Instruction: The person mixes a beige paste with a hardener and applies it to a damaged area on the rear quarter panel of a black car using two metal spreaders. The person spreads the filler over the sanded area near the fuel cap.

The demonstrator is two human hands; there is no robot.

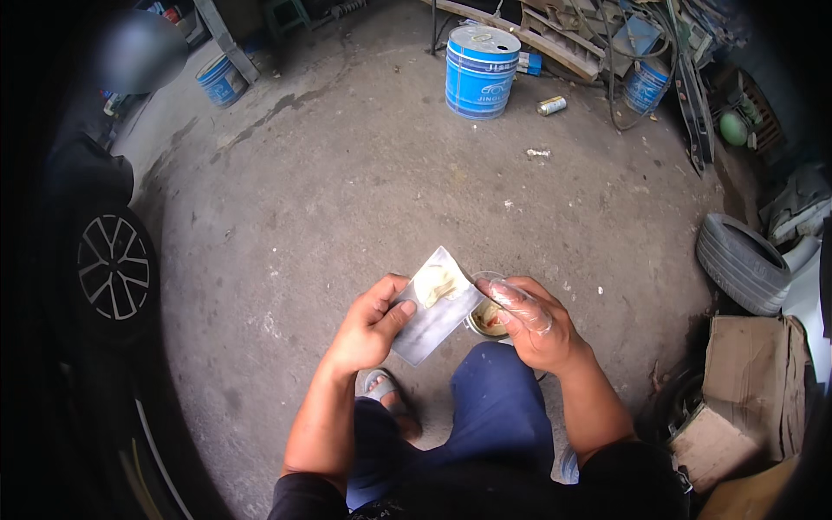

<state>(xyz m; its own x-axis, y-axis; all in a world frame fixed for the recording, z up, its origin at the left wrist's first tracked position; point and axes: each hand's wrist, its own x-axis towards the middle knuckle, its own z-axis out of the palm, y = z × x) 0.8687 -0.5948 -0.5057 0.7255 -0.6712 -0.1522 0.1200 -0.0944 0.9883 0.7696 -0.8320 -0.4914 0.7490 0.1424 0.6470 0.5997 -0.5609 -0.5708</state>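
My left hand (368, 325) grips a flat grey rectangular board (420, 338) by its left edge, thumb on top and fingers beneath. A smear of cream-coloured putty (438, 282) lies on the board's far half. My right hand (542, 329) is closed around a piece of clear, crinkled plastic (524, 308), just past the board's right corner. Whether its fingertips touch that corner, I cannot tell. Below and partly hidden by my right hand stands an open round can (488, 325), with cream paste and a reddish streak inside.
A blue drum (481, 74) stands ahead, with a small can (551, 106) lying beside it. To the left is a dark car with a spoked wheel (114, 267). A tyre (741, 264) and cardboard boxes (750, 373) are on the right. Scrap wood (555, 48) is piled at the back.
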